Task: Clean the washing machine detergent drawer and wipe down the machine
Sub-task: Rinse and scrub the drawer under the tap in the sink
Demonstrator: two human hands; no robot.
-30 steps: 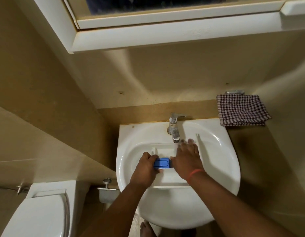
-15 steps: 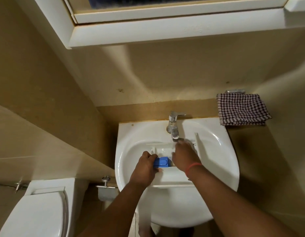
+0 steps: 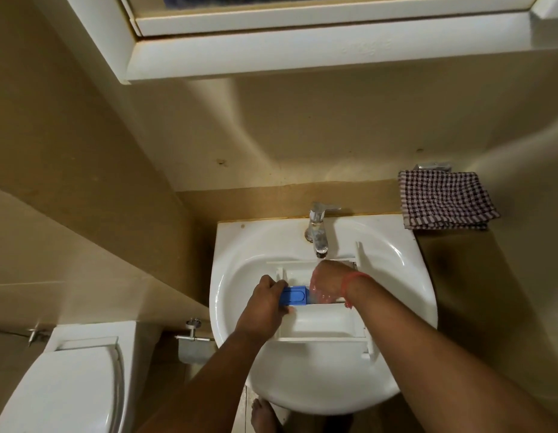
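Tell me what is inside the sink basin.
The white detergent drawer lies in the sink under the tap. The left hand grips its blue insert; the right hand covers the middle. The drain is hidden.

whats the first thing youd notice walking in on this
A white detergent drawer lying in the white sink, with both hands in it under the tap. The left hand grips the drawer's blue insert, while the right hand, wet and glistening, reaches down into the compartments just below the spout. After that, the checked cloth hanging on the wall right of the sink.
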